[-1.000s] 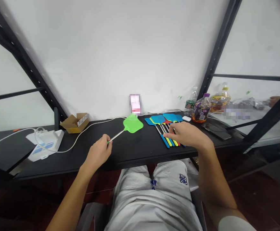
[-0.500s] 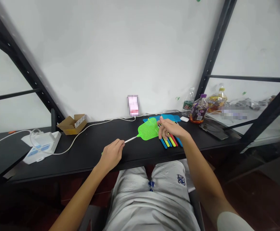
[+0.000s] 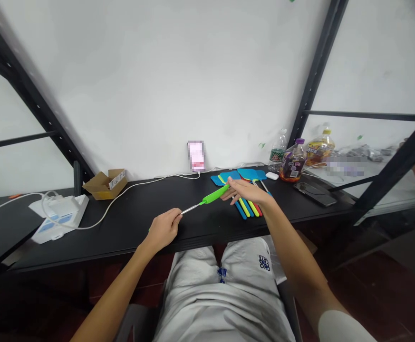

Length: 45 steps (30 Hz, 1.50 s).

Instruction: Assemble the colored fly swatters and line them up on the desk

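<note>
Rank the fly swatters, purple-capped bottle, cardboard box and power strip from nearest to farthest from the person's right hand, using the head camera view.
From the right hand:
1. Fly swatters, directly beneath it.
2. Purple-capped bottle, to its right.
3. Cardboard box, far left, by the wall.
4. Power strip, farther left still.

The left hand (image 3: 162, 229) curls in a closed grip with the thumb on top, while the right hand (image 3: 246, 192) reaches farther right, palm down, fingers extended and slightly spread.

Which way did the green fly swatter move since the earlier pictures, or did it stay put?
Yes. Its green head went right, past the blurry upright screen, toward the blue swatters, and now shows edge-on.
</note>
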{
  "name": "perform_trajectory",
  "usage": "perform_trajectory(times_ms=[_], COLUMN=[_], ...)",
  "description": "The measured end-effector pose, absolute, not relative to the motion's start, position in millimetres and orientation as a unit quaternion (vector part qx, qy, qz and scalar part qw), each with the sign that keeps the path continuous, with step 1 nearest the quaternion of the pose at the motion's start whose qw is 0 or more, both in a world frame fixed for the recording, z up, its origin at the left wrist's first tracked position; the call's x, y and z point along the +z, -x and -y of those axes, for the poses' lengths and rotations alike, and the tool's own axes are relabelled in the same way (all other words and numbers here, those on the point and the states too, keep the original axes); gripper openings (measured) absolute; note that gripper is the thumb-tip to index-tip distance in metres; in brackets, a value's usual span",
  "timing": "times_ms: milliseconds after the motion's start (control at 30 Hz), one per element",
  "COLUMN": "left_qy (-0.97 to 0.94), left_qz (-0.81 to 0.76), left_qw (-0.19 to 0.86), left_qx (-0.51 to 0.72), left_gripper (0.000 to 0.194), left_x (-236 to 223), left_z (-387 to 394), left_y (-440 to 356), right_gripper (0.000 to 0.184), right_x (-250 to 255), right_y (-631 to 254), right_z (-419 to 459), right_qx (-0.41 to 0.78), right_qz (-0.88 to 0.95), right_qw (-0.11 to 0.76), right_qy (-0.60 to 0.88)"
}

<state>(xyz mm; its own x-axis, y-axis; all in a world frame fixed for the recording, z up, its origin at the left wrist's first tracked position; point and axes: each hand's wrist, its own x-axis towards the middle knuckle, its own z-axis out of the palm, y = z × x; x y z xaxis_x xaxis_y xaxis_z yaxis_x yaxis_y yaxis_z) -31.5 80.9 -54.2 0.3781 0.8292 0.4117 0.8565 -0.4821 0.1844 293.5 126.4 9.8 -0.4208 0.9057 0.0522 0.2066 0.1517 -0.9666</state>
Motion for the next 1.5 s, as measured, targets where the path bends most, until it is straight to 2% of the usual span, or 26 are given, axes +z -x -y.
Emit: perform_trajectory(times_ms=[233,433,533,733,800,867,1000,1067,1133,1233,1267,1500], left_qy=[0.83,0.835,0.844,0.85,0.853,0.854,0.848,0.845,0.842,0.838,0.837,0.821], left_qz=[0.509,0.495,0.479,0.475,0.47,0.468,0.479,0.484,0.488,0.491,0.492,0.516], left_qw=[0.047,0.068,0.092,0.087,0.085,0.082,0.078,0.077,0.079,0.088,0.092,0.107], left_qx=[-0.223,-0.232,-0.223,-0.212,-0.211,-0.212,-0.211,-0.213,-0.216,-0.22,-0.223,-0.22], left_gripper=[0.027,0.027,0.03,0.032,0.032,0.032,0.03,0.029,0.028,0.03,0.031,0.035], left_x=[-54.6,-54.7,-53.9,-53.4,-53.5,-53.5,-52.6,-52.4,-52.8,-53.9,-54.2,-51.2], left_z=[-79.1,-89.1,-95.1,-97.9,-97.1,-96.4,-96.5,-97.2,-97.8,-97.9,-97.6,-94.0], left_y=[30.2,13.5,0.9,-8.2,-6.8,-5.5,-5.2,-5.2,-4.8,-4.0,-3.9,-7.2], right_gripper=[0.047,0.066,0.068,0.036,0.033,0.047,0.093,0.098,0.08,0.023,0.013,0.027], right_x=[12.7,4.4,1.4,-2.6,-3.7,-5.3,-12.0,-15.7,-17.9,-17.4,-16.7,-15.4], right_y=[-282.6,-275.2,-271.2,-279.4,-285.9,-291.5,-295.5,-294.2,-291.9,-288.3,-287.3,-283.9], right_z=[-124.4,-130.1,-132.3,-135.9,-135.9,-135.7,-137.9,-140.3,-142.4,-144.1,-144.4,-144.9], right_qx=[0.518,0.561,0.575,0.579,0.58,0.577,0.557,0.519,0.446,0.303,0.267,0.193], right_qz=[0.626,0.597,0.586,0.63,0.657,0.673,0.682,0.695,0.731,0.792,0.801,0.804], right_qw=[0.369,0.337,0.325,0.3,0.285,0.276,0.27,0.272,0.276,0.285,0.291,0.314], right_qy=[0.45,0.463,0.469,0.42,0.388,0.372,0.389,0.417,0.436,0.446,0.45,0.467])
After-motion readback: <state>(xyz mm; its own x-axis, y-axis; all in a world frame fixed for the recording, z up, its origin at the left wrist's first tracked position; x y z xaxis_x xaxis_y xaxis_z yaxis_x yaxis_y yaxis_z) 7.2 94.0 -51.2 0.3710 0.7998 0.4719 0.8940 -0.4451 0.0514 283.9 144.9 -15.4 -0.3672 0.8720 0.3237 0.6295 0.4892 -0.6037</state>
